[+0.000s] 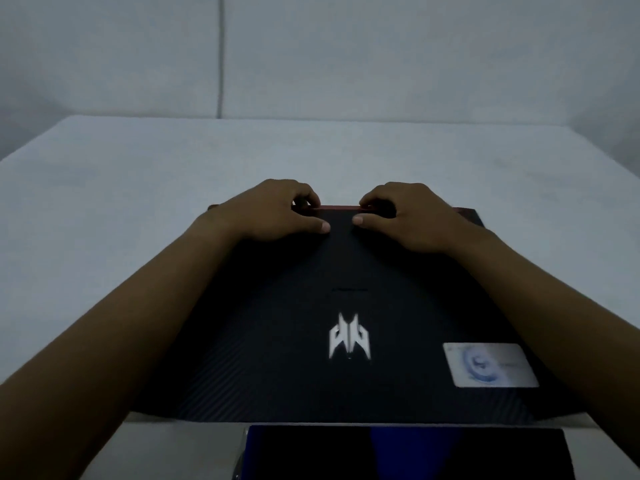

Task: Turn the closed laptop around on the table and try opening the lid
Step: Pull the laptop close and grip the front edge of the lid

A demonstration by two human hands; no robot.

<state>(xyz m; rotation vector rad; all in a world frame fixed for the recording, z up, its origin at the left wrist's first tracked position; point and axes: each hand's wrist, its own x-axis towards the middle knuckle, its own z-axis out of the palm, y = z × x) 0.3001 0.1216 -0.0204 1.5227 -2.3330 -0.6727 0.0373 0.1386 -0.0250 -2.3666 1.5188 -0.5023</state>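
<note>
A closed black laptop lies flat on the white table, with a silver logo and a pale sticker on its lid. A red strip runs along its far edge. My left hand rests on the lid at that far edge, fingers curled over the red strip and thumb flat on the lid. My right hand mirrors it just to the right, fingers hooked over the same edge. The fingertips of both hands are hidden behind the edge. The two thumbs nearly meet at the middle.
A dark, glossy flat object sits at the table's near edge, just below the laptop. A pale wall stands behind the table. The room is dim.
</note>
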